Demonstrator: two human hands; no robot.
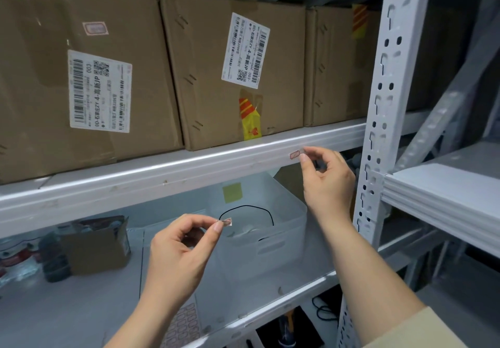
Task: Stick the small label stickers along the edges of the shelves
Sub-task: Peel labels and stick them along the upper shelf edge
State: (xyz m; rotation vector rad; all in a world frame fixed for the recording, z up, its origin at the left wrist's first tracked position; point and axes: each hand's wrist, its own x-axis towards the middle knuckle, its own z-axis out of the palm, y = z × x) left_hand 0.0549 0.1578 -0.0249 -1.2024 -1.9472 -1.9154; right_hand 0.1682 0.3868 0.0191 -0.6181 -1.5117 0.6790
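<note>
Head view: my right hand (323, 177) pinching red-bordered sticker (294, 154) against upper shelf edge (189, 174). Left hand (180, 250) pinching spare sticker (226, 222) below. Should align level, press flat, rub corners down.

boxes (230, 71) on upper shelf (189, 169), bin (259, 239) on lower shelf (81, 301) below, upright post (387, 120) at right

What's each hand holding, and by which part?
Left hand pinches a small label sticker by its left end, thumb and forefinger. Right hand pinches another sticker by its right end, against the shelf edge.
</note>
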